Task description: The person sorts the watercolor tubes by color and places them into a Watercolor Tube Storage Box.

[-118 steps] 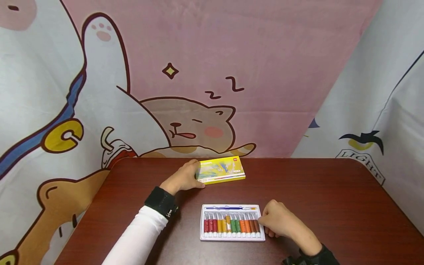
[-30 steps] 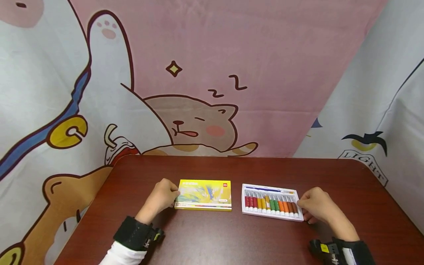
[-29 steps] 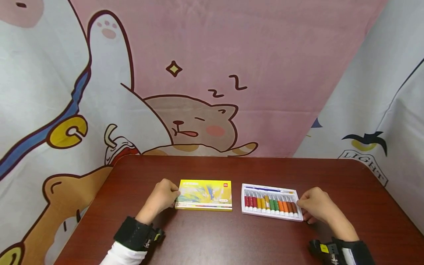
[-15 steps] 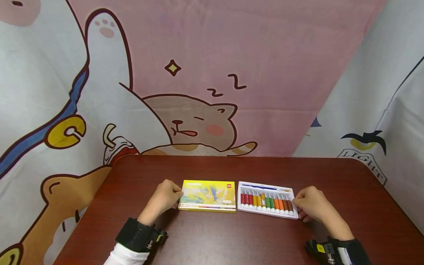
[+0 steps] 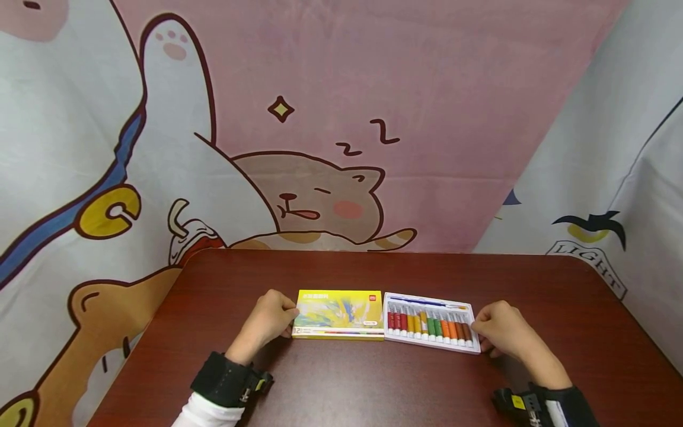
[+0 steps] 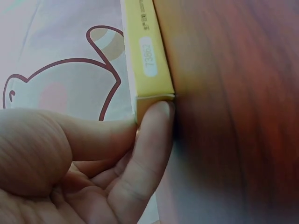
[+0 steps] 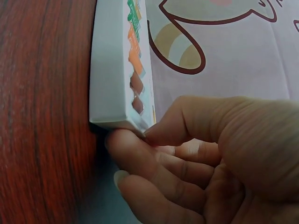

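A flat yellow paint box [image 5: 339,315] with a painted print lies in the middle of the table, its right end meeting the white tray [image 5: 427,346]. In that tray sit a row of coloured paint tubes [image 5: 431,326] and a blue-handled paintbrush [image 5: 421,301]. My left hand [image 5: 268,317] pinches the box's left end between thumb and fingers; the left wrist view shows the yellow box [image 6: 152,60] edge-on. At the opposite side, my right hand [image 5: 504,329] pinches the tray's right end, where the right wrist view shows thumb and forefinger at the tray's corner [image 7: 112,112].
The dark reddish-brown table [image 5: 341,385] has a far edge against a hanging cloth [image 5: 427,89] printed with cartoon animals. Black bands with small cameras circle the left wrist [image 5: 229,379] and right wrist [image 5: 544,403].
The box came nearer from the far part of the table, then slid right to the tray. The tray, earlier nearer and farther left, moved away and right, then slightly back left.
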Action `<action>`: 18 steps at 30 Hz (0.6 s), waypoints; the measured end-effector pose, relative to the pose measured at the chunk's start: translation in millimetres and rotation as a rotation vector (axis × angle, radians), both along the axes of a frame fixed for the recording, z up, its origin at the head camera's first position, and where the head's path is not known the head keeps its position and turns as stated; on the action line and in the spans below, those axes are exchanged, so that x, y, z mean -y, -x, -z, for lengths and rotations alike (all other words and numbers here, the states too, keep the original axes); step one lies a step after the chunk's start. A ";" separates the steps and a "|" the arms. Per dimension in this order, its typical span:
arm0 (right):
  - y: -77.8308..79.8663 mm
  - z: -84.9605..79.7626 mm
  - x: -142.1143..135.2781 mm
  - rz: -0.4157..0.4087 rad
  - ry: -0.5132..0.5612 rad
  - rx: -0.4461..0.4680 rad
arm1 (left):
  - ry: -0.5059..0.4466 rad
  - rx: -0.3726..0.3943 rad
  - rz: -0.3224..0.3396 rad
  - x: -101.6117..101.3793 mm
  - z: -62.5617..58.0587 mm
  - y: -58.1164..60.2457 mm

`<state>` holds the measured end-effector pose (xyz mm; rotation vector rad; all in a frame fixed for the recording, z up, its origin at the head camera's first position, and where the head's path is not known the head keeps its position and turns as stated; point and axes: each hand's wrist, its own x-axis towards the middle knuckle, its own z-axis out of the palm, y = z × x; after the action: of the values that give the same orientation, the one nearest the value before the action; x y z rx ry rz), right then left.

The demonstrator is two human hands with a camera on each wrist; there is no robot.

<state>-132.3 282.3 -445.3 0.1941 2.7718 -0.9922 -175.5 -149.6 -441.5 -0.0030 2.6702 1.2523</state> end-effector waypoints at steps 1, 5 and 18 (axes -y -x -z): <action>0.2 0.2 -0.3 -0.008 -0.004 -0.004 | 0.002 0.000 0.001 -0.3 0.3 -0.2; 0.8 0.3 -0.4 -0.037 -0.023 -0.012 | 0.009 -0.008 0.008 -1.0 2.9 -0.2; 2.4 1.3 4.5 -0.044 -0.043 -0.030 | 0.013 -0.069 0.031 -7.2 5.0 -1.4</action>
<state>-134.7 277.8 -446.6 0.1249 2.8128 -0.9333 -174.2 -142.4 -446.6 0.0815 2.7254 1.2482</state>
